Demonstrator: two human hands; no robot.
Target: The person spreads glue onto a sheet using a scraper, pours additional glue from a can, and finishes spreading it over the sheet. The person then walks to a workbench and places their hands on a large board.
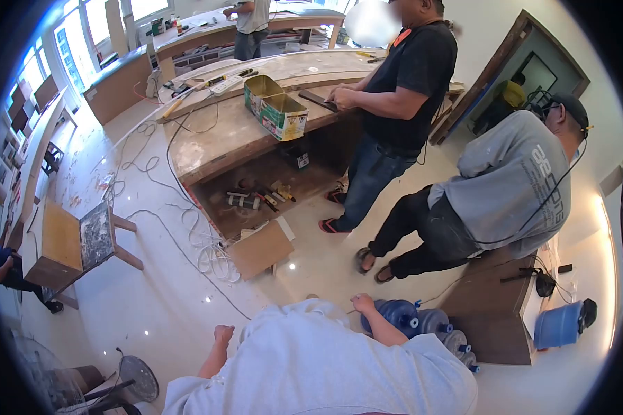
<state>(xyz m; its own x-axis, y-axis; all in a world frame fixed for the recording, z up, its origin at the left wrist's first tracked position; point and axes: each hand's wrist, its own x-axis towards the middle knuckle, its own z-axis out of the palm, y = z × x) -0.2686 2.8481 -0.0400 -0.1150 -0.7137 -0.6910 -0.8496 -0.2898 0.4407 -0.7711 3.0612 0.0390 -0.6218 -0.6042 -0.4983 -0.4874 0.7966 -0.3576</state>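
Observation:
My left hand [223, 333] hangs low over the pale floor on the left of my body, its fingers curled in and nothing visible in them. On the other side my right hand [362, 303] is also curled, with no object showing in it. Nearest to that hand is a large blue water jug [396, 315] lying on its side; whether they touch I cannot tell. Several clearer jugs [434, 322] lie beside it. A cardboard piece [262, 250] lies ahead of me on the floor, next to a tangle of white cable [214, 259].
A person in black [419, 76] stands at the curved workbench [201, 142], hands on a dark strip. A person in grey [509, 180] sits at right. Cut-open tins [277, 111] stand on the bench. Cables [149, 166] cross the floor; a wooden stool-like piece [55, 242] stands left.

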